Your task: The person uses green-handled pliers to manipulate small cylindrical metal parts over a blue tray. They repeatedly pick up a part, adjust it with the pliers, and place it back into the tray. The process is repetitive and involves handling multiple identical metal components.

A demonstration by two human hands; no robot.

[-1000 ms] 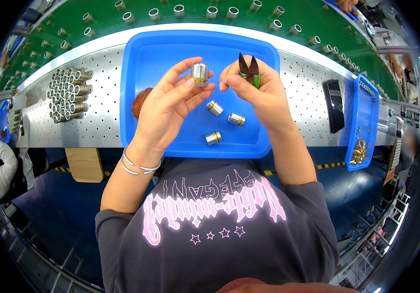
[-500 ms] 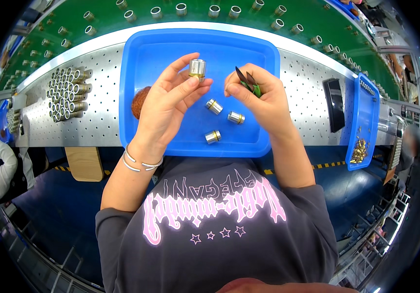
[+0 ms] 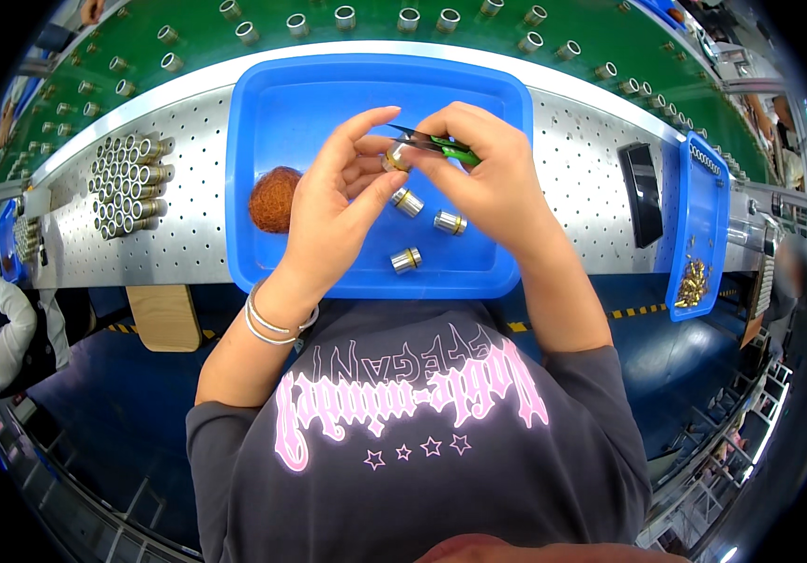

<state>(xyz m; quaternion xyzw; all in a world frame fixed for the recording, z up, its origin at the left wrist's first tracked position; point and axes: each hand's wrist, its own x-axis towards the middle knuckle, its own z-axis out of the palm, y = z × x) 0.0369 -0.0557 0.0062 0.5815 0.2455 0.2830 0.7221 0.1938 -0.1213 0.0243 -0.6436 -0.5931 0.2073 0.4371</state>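
Observation:
Over the blue tray [image 3: 272, 84], my left hand [image 3: 347, 188] has its fingers closed around a small metal sleeve with a yellowish ring [image 3: 396, 158]. My right hand [image 3: 483, 159] grips green-handled snips [image 3: 455, 148] with dark pointed blades. The blades reach across the top of the held sleeve, near my left fingertips. Whether they touch the metal is hard to see. Below my hands lie three similar sleeves on the tray floor, the lowest sleeve [image 3: 405, 260] being closest to me. A round reddish-brown fibrous ball [image 3: 275, 200] rests left of my left wrist.
Upright metal sleeves [image 3: 127, 188] stand grouped on the perforated metal bench [image 3: 206, 169] at left. Rightward are a black tray-like object [image 3: 643, 195] and a blue bin [image 3: 699, 230] holding brass-coloured parts. More sleeves stand on the green surface [image 3: 488, 42] beyond. Another person's hand [image 3: 92, 11] shows far left.
My hands have come together. The sleeve in my left hand has tilted and dropped lower, and the snips have swung leftward across it. More of the fibrous ball shows.

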